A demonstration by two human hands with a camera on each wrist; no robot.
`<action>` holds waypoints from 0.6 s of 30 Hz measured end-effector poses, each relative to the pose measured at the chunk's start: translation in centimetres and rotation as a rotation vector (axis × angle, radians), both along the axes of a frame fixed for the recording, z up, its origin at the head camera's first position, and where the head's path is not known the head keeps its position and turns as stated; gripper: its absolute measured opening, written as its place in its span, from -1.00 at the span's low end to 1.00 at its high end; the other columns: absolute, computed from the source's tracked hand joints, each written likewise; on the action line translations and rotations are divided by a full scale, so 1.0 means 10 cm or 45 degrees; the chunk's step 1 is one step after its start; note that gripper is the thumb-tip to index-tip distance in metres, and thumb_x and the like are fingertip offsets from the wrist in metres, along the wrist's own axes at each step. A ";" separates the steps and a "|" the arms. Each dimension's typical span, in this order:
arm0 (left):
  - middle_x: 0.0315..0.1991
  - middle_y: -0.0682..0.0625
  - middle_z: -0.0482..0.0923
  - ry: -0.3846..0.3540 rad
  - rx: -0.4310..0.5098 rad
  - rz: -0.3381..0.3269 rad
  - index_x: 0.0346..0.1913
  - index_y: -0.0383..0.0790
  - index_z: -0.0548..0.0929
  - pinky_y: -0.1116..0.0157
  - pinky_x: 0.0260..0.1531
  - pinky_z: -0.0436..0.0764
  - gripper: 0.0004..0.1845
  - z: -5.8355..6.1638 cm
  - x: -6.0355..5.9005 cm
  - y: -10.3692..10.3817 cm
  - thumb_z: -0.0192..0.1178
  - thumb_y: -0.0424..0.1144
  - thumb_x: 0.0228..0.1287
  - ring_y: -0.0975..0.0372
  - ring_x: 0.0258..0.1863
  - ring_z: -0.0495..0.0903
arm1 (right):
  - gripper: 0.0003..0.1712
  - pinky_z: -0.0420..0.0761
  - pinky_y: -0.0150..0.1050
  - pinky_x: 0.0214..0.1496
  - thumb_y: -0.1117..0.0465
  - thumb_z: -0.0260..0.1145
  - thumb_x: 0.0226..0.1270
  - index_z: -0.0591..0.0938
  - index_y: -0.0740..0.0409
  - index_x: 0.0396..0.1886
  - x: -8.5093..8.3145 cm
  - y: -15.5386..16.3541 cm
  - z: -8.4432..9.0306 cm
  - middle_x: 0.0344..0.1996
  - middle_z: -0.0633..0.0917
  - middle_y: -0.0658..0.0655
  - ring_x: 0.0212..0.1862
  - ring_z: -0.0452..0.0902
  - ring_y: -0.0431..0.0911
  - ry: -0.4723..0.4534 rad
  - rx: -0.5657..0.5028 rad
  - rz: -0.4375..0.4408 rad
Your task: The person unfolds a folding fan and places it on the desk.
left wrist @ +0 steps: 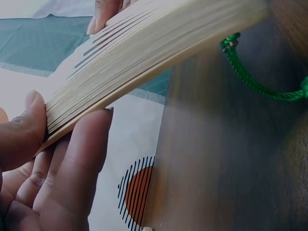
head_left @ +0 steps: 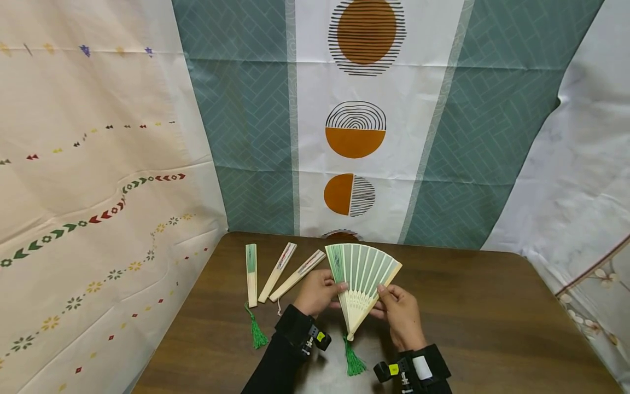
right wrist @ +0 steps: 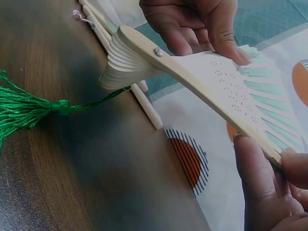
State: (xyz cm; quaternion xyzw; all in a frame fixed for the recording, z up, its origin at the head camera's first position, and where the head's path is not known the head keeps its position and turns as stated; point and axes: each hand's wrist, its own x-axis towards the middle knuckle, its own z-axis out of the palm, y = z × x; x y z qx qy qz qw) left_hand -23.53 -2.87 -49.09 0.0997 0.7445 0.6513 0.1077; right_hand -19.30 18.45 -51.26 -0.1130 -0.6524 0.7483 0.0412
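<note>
A pale green folding fan [head_left: 364, 268] with cream ribs is partly spread between my two hands, its pivot end pointing down. My left hand [head_left: 316, 293] pinches the left edge, thumb in front and fingers behind, as the left wrist view also shows with the fan's stacked ribs [left wrist: 120, 67]. On the other side my right hand [head_left: 402, 314] pinches the right outer guard [right wrist: 207, 96] between thumb and fingers. From the pivot hangs a green tassel [head_left: 353, 358], its cord visible in both wrist views. Pierced flower patterns mark the ribs in the right wrist view.
Left of the hands, a closed green fan [head_left: 251, 273] with a green tassel [head_left: 258, 334] lies on the brown wooden table [head_left: 492, 317]. Beside it lie two more closed fans, one in the middle [head_left: 278, 272] and one slanting [head_left: 298, 274] near my left hand. Patterned cloths hang behind.
</note>
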 end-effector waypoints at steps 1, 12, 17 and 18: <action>-0.09 -0.35 0.87 -0.001 0.004 0.002 0.14 -0.56 0.75 -0.13 -0.14 0.96 -0.77 0.00 0.00 0.00 0.38 -0.42 0.62 0.03 -0.18 0.92 | -0.66 0.95 -0.24 -0.20 0.26 0.23 0.85 0.66 0.56 0.01 0.00 0.00 0.00 -0.23 0.91 0.16 -0.27 0.91 -0.19 0.002 0.002 -0.002; -0.04 -0.46 0.84 -0.022 0.080 -0.010 0.19 -0.62 0.72 -0.06 -0.12 0.97 -0.76 0.01 -0.03 -0.02 0.30 -0.47 0.66 -0.29 -0.02 0.90 | -0.69 0.95 -0.21 -0.22 0.28 0.24 0.84 0.63 0.50 -0.12 0.01 0.00 0.01 -0.42 0.80 0.00 -0.33 0.88 -0.19 -0.001 -0.019 -0.073; -0.04 -0.46 0.84 -0.021 0.077 -0.006 0.18 -0.62 0.72 -0.06 -0.13 0.97 -0.76 0.01 -0.02 -0.01 0.29 -0.47 0.67 -0.31 0.00 0.89 | -0.66 0.95 -0.23 -0.22 0.25 0.23 0.85 0.65 0.52 -0.07 0.01 0.00 0.00 -0.37 0.83 0.03 -0.30 0.89 -0.19 -0.002 -0.002 -0.076; -0.04 -0.46 0.84 -0.022 0.078 -0.003 0.18 -0.62 0.72 -0.04 -0.14 0.97 -0.76 0.01 -0.02 -0.01 0.30 -0.47 0.66 -0.30 -0.01 0.90 | -0.65 0.95 -0.23 -0.22 0.24 0.23 0.85 0.65 0.52 -0.06 0.01 0.00 0.00 -0.36 0.84 0.03 -0.30 0.89 -0.18 -0.003 -0.002 -0.077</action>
